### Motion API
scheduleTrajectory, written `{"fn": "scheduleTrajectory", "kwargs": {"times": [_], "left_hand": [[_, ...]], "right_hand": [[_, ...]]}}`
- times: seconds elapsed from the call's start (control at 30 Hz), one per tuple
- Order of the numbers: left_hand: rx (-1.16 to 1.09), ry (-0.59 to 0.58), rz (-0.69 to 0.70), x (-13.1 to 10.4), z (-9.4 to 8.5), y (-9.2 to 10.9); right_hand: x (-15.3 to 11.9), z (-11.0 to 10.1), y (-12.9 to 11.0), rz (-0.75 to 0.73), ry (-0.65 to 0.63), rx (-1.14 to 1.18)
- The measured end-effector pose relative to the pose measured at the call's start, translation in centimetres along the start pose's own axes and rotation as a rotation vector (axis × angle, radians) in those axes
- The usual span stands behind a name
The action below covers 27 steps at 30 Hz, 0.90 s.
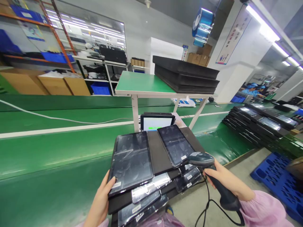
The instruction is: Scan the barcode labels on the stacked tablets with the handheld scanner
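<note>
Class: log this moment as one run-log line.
left hand: grips tablet on stacked trays | right hand: holds barcode scanner, aimed at second tablet

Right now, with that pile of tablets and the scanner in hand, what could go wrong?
The top-left tablet sits on an uneven, fanned stack of trays; only the left hand steadies its corner, so it might slide off. The right hand holds the scanner close to the right tablet, and a knock could mark its screen. The scanner's cable hangs loose and might snag.
</note>
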<state>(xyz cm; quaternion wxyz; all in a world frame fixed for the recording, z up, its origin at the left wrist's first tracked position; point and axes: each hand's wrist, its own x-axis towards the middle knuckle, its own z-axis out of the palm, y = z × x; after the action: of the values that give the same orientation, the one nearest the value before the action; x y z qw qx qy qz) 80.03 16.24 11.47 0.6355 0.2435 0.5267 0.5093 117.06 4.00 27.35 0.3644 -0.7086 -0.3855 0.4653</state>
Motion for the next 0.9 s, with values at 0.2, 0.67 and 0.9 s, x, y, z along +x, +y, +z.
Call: {"fn": "scheduleTrajectory", "kwargs": {"times": [0.2, 0.67, 0.9], "left_hand": [[-0.021, -0.081, 0.047, 0.2, -0.2, 0.1], [-0.071, -0.238, 0.073, 0.7, -1.2, 0.2], [-0.09, -0.247, 0.026, 0.8, -1.5, 1.3]], "right_hand": [[-2.3, 6.9, -0.8, 0.07, -0.184, 0.072], [-4.1, 19.7, -2.6, 0.093, -0.263, 0.13], [-4.0, 23.8, -3.9, 0.084, -0.272, 0.172]]}}
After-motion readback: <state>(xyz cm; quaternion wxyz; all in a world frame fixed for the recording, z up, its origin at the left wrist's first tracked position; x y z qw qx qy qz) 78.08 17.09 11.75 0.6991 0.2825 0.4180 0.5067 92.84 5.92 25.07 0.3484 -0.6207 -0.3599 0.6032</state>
